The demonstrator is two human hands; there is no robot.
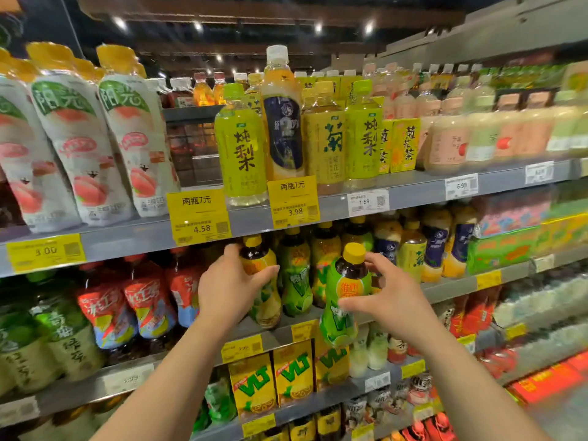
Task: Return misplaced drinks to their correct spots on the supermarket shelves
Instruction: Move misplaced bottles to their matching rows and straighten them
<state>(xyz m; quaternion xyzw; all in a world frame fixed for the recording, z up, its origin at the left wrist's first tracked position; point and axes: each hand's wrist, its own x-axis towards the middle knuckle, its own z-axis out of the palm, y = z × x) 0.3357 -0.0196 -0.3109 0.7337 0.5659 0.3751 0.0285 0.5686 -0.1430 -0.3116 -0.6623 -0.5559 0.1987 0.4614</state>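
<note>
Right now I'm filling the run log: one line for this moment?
left hand: grips shelved yellow-label bottle | right hand: holds green-label bottle before shelf

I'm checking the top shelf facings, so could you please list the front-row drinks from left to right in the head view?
White peach-label bottles → green pear bottle → tall navy-label bottle → yellow chrysanthemum bottle → yellow cartons → pale pink bottles.
</note>
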